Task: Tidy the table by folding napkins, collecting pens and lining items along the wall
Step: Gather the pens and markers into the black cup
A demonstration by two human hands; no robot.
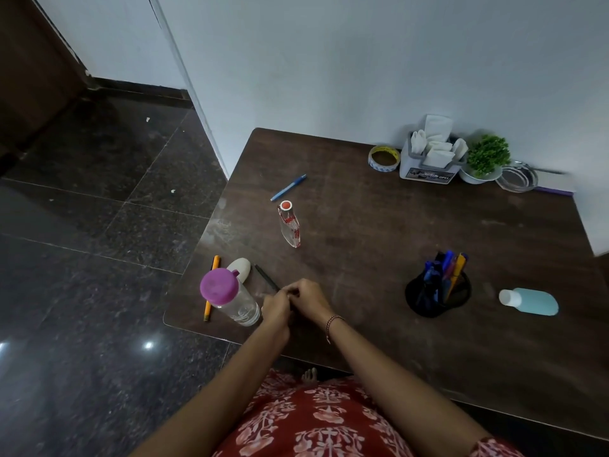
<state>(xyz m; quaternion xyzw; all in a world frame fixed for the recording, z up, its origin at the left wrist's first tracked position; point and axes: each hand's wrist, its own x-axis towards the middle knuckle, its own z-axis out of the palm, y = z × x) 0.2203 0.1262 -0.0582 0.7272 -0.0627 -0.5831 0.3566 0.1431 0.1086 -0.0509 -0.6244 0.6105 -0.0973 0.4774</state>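
Black pen (265,277) sits at the near-left part of your table (362,232), its long axis on a diagonal. The free end points away from you and to the left, toward a white oval object (240,268); the near end disappears into your fingers. Your left hand (275,310) and right hand (309,298) meet there, touching each other, both with fingers curled in around that near end (which fingertips actually pinch it is hidden behind the knuckles).

Just left of your left hand stands a clear bottle with a purple lid (227,293). An orange pen (215,263) lies almost front to back on the far side of it, its middle hidden by the bottle. Farther back a blue pen (288,188) lies alone on a diagonal, one end toward the near-left and the other toward the far-right. A small glass bottle with a red cap (289,224) stands near it.

To your right, the black mesh pen holder (425,301) has several pens standing in it. A pale blue bottle (535,301) lies on its side beside the holder, with its white cap pointing left.

At the far right, along the wall (362,77), you have in a row:
- a tape roll (384,158)
- a napkin holder (428,171) stuffed with white napkins
- a small potted plant (487,156)
- a metal strainer (517,179)
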